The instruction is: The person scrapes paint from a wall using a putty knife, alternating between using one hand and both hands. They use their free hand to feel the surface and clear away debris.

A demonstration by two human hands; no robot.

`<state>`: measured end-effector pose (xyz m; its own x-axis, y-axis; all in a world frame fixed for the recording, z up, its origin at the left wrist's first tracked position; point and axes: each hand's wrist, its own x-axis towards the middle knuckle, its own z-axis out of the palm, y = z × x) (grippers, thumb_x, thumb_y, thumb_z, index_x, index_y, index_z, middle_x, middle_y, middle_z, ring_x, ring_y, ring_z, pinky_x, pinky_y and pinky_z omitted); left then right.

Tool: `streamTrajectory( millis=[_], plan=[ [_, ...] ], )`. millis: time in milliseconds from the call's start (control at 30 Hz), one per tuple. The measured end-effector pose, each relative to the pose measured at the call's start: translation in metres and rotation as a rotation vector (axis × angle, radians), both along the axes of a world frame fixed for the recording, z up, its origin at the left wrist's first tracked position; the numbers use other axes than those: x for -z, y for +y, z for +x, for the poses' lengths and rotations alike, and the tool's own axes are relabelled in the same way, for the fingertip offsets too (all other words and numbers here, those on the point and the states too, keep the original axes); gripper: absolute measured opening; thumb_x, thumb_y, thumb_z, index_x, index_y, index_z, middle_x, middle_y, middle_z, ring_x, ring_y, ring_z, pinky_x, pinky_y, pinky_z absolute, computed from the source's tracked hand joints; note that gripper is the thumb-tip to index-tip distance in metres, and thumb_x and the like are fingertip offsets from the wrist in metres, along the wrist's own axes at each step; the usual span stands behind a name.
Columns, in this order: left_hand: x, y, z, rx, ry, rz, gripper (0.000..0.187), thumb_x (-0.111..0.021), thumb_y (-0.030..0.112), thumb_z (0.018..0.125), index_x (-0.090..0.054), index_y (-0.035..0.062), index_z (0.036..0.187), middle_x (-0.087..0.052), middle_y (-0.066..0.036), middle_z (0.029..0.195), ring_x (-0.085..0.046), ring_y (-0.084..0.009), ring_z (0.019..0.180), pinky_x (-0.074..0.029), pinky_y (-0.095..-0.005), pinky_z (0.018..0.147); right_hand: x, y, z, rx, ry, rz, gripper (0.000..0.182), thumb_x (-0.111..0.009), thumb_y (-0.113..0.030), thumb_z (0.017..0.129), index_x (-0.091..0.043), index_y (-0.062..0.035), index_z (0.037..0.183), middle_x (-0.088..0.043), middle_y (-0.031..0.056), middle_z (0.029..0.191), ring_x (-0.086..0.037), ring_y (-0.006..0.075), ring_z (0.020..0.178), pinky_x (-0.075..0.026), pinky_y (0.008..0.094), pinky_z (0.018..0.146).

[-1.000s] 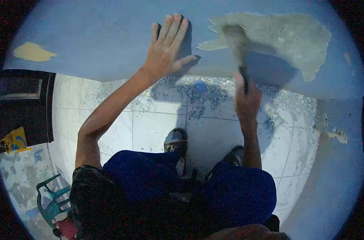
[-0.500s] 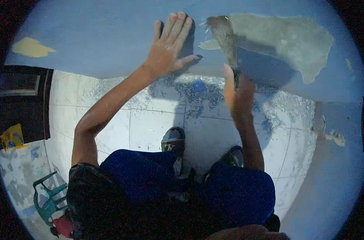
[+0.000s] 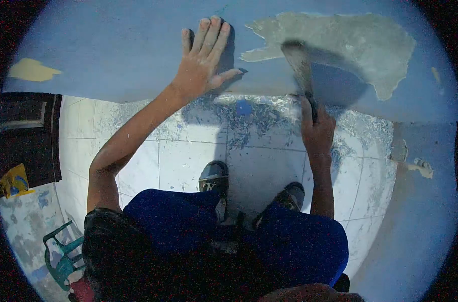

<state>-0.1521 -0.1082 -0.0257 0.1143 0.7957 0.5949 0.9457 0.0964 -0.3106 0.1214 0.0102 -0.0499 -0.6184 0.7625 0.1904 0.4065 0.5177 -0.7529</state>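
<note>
My right hand (image 3: 318, 128) is wrapped round the dark handle of a paint scraper (image 3: 300, 65). Its broad blade points up and overlaps the lower edge of a bare grey patch (image 3: 339, 38) on the blue wall (image 3: 118, 45). Around that patch the blue paint is gone and its border is ragged. To the left, my left hand (image 3: 201, 63) lies flat against the painted wall, fingers stretched upward and thumb out to the side. Whitish dust coats its fingers.
Paint flakes (image 3: 259, 123) litter the white tiled floor (image 3: 183, 166) along the wall, with a round blue object (image 3: 243, 107) among them. At the left are a dark door (image 3: 27, 141), a yellow bag (image 3: 15, 181) and a green plastic chair (image 3: 62, 261). A yellowish patch (image 3: 33, 69) marks the wall.
The scraper has moved right and down from the patch's left end, and the bare area there now reaches further left. My left hand stays pressed on the wall.
</note>
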Motion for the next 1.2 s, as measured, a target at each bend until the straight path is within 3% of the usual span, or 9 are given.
streamTrajectory(
  millis=[233,367,500,633,733,767,867,967,1200],
  plan=[
    [-0.002,-0.003,-0.001,-0.005,0.036,-0.01,0.107,-0.06,0.063,0.071,-0.014,-0.0048,0.139,-0.005,-0.027,0.146,-0.001,-0.0413,0.136,-0.004,-0.0647,0.1,0.021,0.007,-0.009,-0.077,-0.098,0.106,0.027,-0.052,-0.024,0.089,-0.061,0.0007,0.095,-0.061,0.0185,0.064,-0.062,0.0301,0.054,-0.046,0.0387,0.049],
    [-0.005,-0.006,-0.003,-0.024,0.038,-0.013,0.107,-0.061,0.063,0.07,-0.015,-0.0049,0.139,-0.006,-0.027,0.146,-0.002,-0.041,0.136,-0.005,-0.0638,0.101,0.023,0.013,-0.004,-0.056,0.079,0.176,0.03,-0.051,-0.02,0.089,-0.058,0.0018,0.108,-0.063,0.0171,0.069,-0.063,0.0325,0.059,-0.048,0.0412,0.051],
    [0.001,0.004,0.008,-0.016,-0.016,-0.014,0.107,-0.061,0.063,0.07,-0.016,-0.0041,0.139,-0.006,-0.026,0.146,-0.004,-0.0406,0.136,-0.006,-0.0627,0.101,0.02,0.014,-0.032,-0.113,0.026,0.398,0.023,-0.055,-0.018,0.088,-0.061,0.0026,0.096,-0.062,0.0196,0.075,-0.059,0.0254,0.06,-0.046,0.0336,0.055],
    [-0.004,-0.003,-0.001,0.011,0.04,-0.032,0.107,-0.062,0.063,0.069,-0.016,-0.0035,0.14,-0.007,-0.026,0.146,-0.005,-0.04,0.136,-0.005,-0.062,0.102,-0.005,0.003,-0.003,-0.033,0.037,0.039,0.023,-0.053,-0.018,0.089,-0.061,0.0024,0.096,-0.06,0.0142,0.065,-0.055,0.0204,0.052,-0.044,0.0321,0.051],
    [-0.003,-0.002,0.001,0.015,0.003,-0.019,0.107,-0.063,0.062,0.069,-0.016,-0.0031,0.14,-0.008,-0.026,0.146,-0.005,-0.0393,0.136,-0.006,-0.0615,0.102,0.017,0.01,-0.024,-0.14,0.069,0.44,0.024,-0.053,-0.021,0.09,-0.063,0.0013,0.094,-0.062,0.0135,0.065,-0.056,0.0179,0.051,-0.045,0.0308,0.051],
    [0.0,-0.001,0.004,0.011,-0.007,-0.024,0.106,-0.063,0.062,0.069,-0.017,-0.0027,0.14,-0.008,-0.025,0.146,-0.005,-0.0391,0.136,-0.006,-0.0615,0.102,-0.002,-0.001,-0.032,-0.075,0.042,0.212,0.025,-0.052,-0.021,0.09,-0.062,0.0015,0.094,-0.061,0.014,0.065,-0.056,0.021,0.05,-0.045,0.0325,0.052],
    [-0.001,-0.001,0.001,-0.004,-0.008,-0.022,0.106,-0.064,0.061,0.069,-0.017,-0.0022,0.14,-0.009,-0.024,0.146,-0.005,-0.0388,0.136,-0.006,-0.0611,0.103,0.003,0.008,-0.026,-0.076,0.097,0.38,0.021,-0.057,-0.023,0.085,-0.061,-0.0028,0.086,-0.059,0.0154,0.06,-0.058,0.0339,0.051,-0.045,0.0403,0.048],
    [-0.004,-0.009,-0.003,0.002,-0.001,-0.029,0.105,-0.064,0.06,0.069,-0.017,-0.0024,0.14,-0.009,-0.025,0.146,-0.005,-0.0393,0.136,-0.006,-0.0601,0.103,-0.012,-0.004,-0.012,0.009,0.06,0.035,0.02,-0.057,-0.022,0.085,-0.06,-0.0023,0.084,-0.058,0.0156,0.058,-0.057,0.0339,0.05,-0.044,0.0404,0.047],
    [-0.004,-0.005,0.001,0.029,-0.017,-0.03,0.106,-0.066,0.057,0.07,-0.014,-0.0035,0.14,-0.009,-0.026,0.146,-0.006,-0.0401,0.136,-0.006,-0.0582,0.105,-0.009,-0.005,-0.026,-0.081,0.081,0.289,0.021,-0.054,-0.02,0.088,-0.061,-0.0005,0.093,-0.061,0.0178,0.068,-0.061,0.0282,0.056,-0.045,0.0347,0.05]
  ],
)
